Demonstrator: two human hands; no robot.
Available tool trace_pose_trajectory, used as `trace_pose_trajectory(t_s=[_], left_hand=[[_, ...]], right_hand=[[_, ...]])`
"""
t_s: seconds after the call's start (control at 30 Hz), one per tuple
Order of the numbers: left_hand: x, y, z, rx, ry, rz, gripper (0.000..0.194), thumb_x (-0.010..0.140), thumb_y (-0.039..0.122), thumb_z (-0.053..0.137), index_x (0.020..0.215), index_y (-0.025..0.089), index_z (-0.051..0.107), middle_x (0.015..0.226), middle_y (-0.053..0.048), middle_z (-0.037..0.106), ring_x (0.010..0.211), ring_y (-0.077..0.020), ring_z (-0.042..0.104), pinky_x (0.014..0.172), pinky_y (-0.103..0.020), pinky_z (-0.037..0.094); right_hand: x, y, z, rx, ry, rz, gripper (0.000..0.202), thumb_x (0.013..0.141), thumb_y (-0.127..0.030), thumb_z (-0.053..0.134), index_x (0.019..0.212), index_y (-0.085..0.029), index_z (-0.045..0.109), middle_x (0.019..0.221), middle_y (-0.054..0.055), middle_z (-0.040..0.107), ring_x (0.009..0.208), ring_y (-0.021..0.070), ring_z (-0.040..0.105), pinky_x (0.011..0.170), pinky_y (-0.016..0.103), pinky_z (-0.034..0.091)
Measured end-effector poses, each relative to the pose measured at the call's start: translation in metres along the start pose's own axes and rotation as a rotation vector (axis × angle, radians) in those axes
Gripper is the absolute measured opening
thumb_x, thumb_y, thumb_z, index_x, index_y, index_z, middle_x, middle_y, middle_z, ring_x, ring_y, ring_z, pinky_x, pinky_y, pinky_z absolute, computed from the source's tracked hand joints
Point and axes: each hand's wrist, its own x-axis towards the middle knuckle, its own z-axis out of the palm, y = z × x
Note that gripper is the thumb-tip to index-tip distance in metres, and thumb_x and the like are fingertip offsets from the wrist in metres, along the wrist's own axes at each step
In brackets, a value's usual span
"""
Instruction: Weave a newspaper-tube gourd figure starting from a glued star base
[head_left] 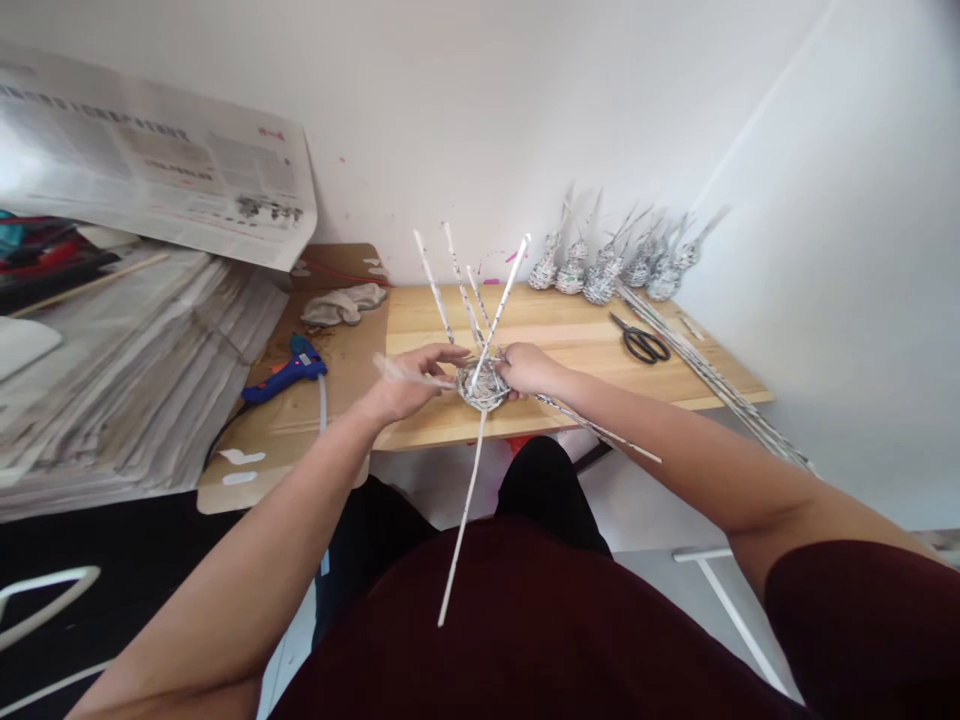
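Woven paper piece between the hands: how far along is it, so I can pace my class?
A small rounded body already looks woven. In hand: the right hand grips its right side; the left hand is at its left. Probably left: weaving the long rods sticking out, judging by the taller, narrow-topped pieces by the wall.

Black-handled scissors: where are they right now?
In the head view, the scissors lie on the wooden table, right side, just left of the long paper rods.
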Motion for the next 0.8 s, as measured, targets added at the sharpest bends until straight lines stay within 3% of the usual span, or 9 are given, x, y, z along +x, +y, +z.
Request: trace_pose_trajectory(t_s=[0.07, 0.13, 0.3, 0.43, 0.67, 0.8], left_hand=[[-0.003, -0.003, 0.006, -0.016, -0.099, 0.062, 0.051, 0.076, 0.025, 0.062, 0.127, 0.019, 0.061, 0.113, -0.009, 0.069, 0.074, -0.0121, 0.062, 0.073, -0.027, 0.053], [-0.004, -0.009, 0.012, -0.001, -0.126, 0.068, 0.051, 0.074, 0.025, 0.065, 0.125, 0.018, 0.063, 0.107, -0.008, 0.070, 0.075, -0.0128, 0.062, 0.074, -0.027, 0.053], [-0.002, -0.020, 0.022, 0.039, -0.036, 0.020, 0.032, 0.068, 0.033, 0.076, 0.095, 0.016, 0.074, 0.085, -0.004, 0.071, 0.069, -0.0141, 0.062, 0.066, -0.025, 0.051], [-0.002, -0.019, 0.028, 0.136, 0.022, 0.080, 0.012, 0.071, 0.030, 0.076, 0.076, 0.019, 0.075, 0.079, -0.002, 0.071, 0.075, -0.0160, 0.064, 0.073, -0.027, 0.051], [-0.006, -0.020, 0.032, 0.205, 0.066, 0.323, 0.014, 0.081, 0.030, 0.068, 0.075, 0.019, 0.074, 0.080, -0.005, 0.071, 0.077, -0.0164, 0.066, 0.076, -0.028, 0.051], [-0.010, -0.013, 0.032, 0.214, 0.011, 0.318, 0.021, 0.085, 0.035, 0.063, 0.078, 0.019, 0.074, 0.081, -0.007, 0.072, 0.078, -0.0178, 0.066, 0.075, -0.029, 0.051]], right_hand=[[0.001, -0.003, -0.001, -0.005, -0.016, 0.002, 0.032, 0.097, -0.031, 0.046, 0.096, -0.008, 0.068, 0.068, 0.012, 0.072, 0.047, 0.0155, 0.063, 0.048, 0.021, 0.047], [0.001, -0.004, -0.003, 0.003, -0.030, -0.005, 0.030, 0.096, -0.030, 0.047, 0.097, -0.009, 0.068, 0.068, 0.012, 0.072, 0.047, 0.0149, 0.063, 0.047, 0.021, 0.047], [0.003, -0.006, -0.007, -0.009, -0.026, -0.005, 0.030, 0.095, -0.029, 0.047, 0.097, -0.009, 0.069, 0.067, 0.012, 0.072, 0.045, 0.0146, 0.061, 0.045, 0.022, 0.048], [0.005, -0.007, -0.009, -0.035, -0.048, -0.013, 0.030, 0.096, -0.031, 0.048, 0.093, -0.010, 0.070, 0.066, 0.011, 0.072, 0.047, 0.0148, 0.063, 0.047, 0.021, 0.047], [0.016, 0.001, -0.009, -0.030, -0.087, -0.055, 0.035, 0.094, -0.039, 0.051, 0.087, -0.010, 0.070, 0.070, 0.012, 0.073, 0.050, 0.0157, 0.065, 0.046, 0.021, 0.048], [0.017, 0.004, -0.010, -0.033, -0.101, -0.078, 0.033, 0.095, -0.033, 0.047, 0.087, -0.011, 0.070, 0.070, 0.012, 0.073, 0.050, 0.0147, 0.064, 0.047, 0.020, 0.047]])
